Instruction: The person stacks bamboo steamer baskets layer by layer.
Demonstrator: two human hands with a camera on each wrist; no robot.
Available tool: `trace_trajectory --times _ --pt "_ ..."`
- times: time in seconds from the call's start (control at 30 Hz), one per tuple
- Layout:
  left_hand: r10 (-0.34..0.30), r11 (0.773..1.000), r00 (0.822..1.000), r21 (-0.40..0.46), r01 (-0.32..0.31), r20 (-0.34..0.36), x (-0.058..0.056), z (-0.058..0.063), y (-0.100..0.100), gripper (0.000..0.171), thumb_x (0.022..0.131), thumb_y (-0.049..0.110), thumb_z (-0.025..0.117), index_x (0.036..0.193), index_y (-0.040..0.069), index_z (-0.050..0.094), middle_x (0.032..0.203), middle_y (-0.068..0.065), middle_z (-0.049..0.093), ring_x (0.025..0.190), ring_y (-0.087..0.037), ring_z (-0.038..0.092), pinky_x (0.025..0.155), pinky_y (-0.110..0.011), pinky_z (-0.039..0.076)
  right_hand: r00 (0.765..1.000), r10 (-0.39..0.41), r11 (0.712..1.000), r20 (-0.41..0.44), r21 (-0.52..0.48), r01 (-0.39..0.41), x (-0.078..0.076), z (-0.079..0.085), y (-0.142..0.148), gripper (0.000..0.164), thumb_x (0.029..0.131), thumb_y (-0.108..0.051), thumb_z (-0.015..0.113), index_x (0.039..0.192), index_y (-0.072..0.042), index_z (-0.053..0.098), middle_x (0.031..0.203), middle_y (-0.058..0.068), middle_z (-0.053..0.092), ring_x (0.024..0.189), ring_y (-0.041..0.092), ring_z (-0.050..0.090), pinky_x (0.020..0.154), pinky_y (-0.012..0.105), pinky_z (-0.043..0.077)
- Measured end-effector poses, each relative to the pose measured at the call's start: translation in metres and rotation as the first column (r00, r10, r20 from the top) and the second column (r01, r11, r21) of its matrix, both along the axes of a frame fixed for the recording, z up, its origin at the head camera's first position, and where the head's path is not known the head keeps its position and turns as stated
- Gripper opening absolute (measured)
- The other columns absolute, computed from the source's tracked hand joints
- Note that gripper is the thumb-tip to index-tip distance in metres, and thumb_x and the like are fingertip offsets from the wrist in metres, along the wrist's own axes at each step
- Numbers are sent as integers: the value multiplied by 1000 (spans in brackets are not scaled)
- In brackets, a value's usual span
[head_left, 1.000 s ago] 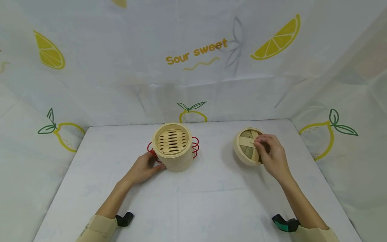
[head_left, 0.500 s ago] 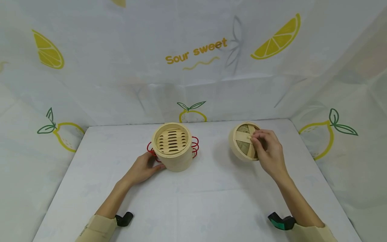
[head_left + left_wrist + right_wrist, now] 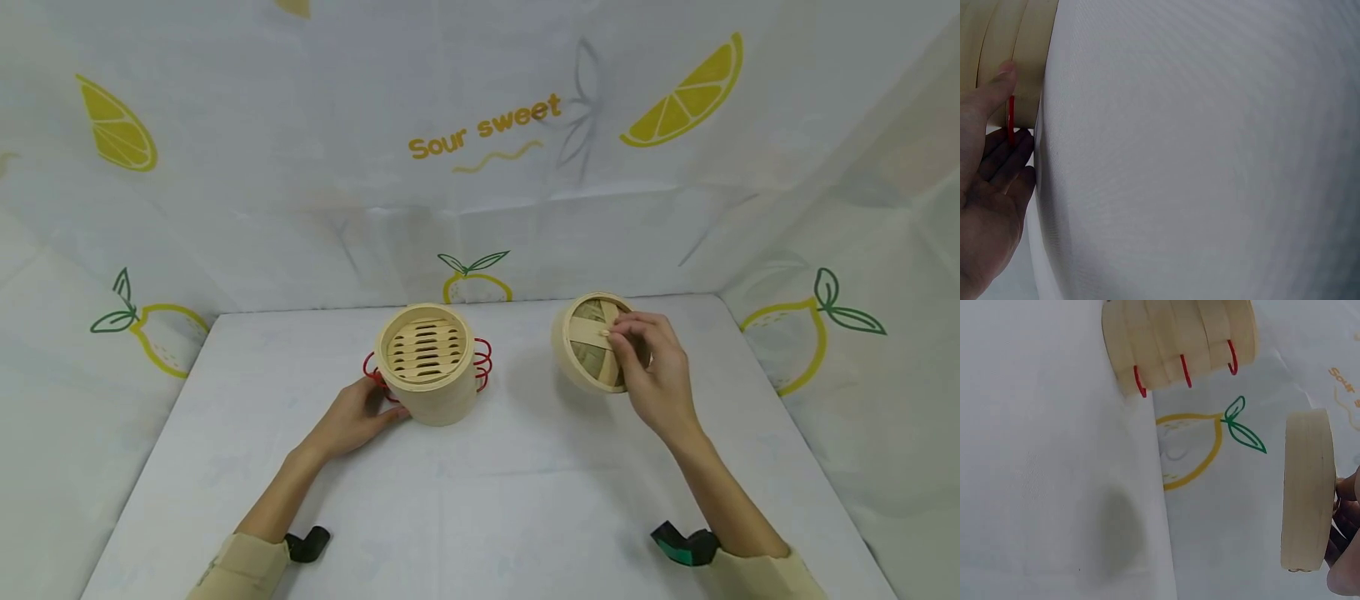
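A stacked bamboo steamer (image 3: 438,404) stands upright on the table, its slatted top tier (image 3: 427,348) uncovered and red loop handles (image 3: 482,367) on both sides. My left hand (image 3: 358,421) holds it low on the left side. In the left wrist view the thumb (image 3: 1002,84) lies on the steamer's wall and the other fingers (image 3: 1010,156) are beside a red handle. To the right, my right hand (image 3: 656,371) pinches the small knob of a round bamboo steamer lid (image 3: 588,331). The lid (image 3: 1307,490) hangs above the table, tilted and apart from the steamer.
A white cloth covers the table (image 3: 480,517). Behind it rises a white curtain (image 3: 330,167) printed with lemons and lettering; more curtain hangs at both sides. Each wrist wears a dark strap piece, one at the left wrist (image 3: 309,544) and one at the right (image 3: 684,546).
My right hand has carried the lid leftward and away from me, nearer the steamer and higher off the table. My left hand and the steamer have stayed in place.
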State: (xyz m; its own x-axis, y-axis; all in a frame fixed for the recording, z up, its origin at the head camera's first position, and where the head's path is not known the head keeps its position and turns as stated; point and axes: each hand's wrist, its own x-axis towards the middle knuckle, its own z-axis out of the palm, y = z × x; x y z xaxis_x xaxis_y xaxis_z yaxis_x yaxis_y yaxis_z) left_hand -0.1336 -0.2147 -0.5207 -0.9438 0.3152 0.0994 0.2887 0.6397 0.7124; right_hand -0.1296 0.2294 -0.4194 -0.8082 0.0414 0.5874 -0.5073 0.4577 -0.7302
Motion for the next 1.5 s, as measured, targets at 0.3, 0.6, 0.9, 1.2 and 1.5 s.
trace_trajectory --times 0.3,0.6,0.9,1.2,1.5 --pt "-2 1000 1000 4 2 7 0 0 1 57 95 31 87 140 5 64 128 -9 75 133 -33 68 120 -59 50 998 37 999 -56 -17 -38 -2 8 -15 4 98 15 68 101 14 67 120 30 64 123 3 58 112 9 45" --pt "17 1000 1000 -7 -17 23 2 3 0 58 94 31 87 140 4 64 128 -11 75 133 -34 68 119 -60 50 996 46 997 -70 -57 -50 -5 12 -24 5 98 16 67 102 15 67 120 29 64 125 4 58 116 12 45" --pt "6 1000 1000 -8 -6 7 2 2 0 54 95 29 87 138 5 65 125 -8 75 129 -31 70 117 -58 52 996 50 994 -71 -94 -56 -7 17 -34 4 99 13 68 103 15 67 121 29 64 126 6 58 115 13 46" --pt "-1 1000 1000 -3 1 2 2 1 1 55 95 30 87 139 5 65 125 -8 76 129 -31 70 117 -58 52 997 51 992 -56 -117 -57 -9 19 -42 5 100 12 68 104 15 67 122 28 64 126 5 58 116 14 45" --pt "7 1000 1000 -4 -7 6 2 3 2 55 94 30 88 139 5 65 125 -8 76 129 -31 70 117 -58 52 996 72 989 -60 -125 -79 -12 22 -57 6 100 10 69 104 14 67 123 29 64 127 7 57 118 16 46"
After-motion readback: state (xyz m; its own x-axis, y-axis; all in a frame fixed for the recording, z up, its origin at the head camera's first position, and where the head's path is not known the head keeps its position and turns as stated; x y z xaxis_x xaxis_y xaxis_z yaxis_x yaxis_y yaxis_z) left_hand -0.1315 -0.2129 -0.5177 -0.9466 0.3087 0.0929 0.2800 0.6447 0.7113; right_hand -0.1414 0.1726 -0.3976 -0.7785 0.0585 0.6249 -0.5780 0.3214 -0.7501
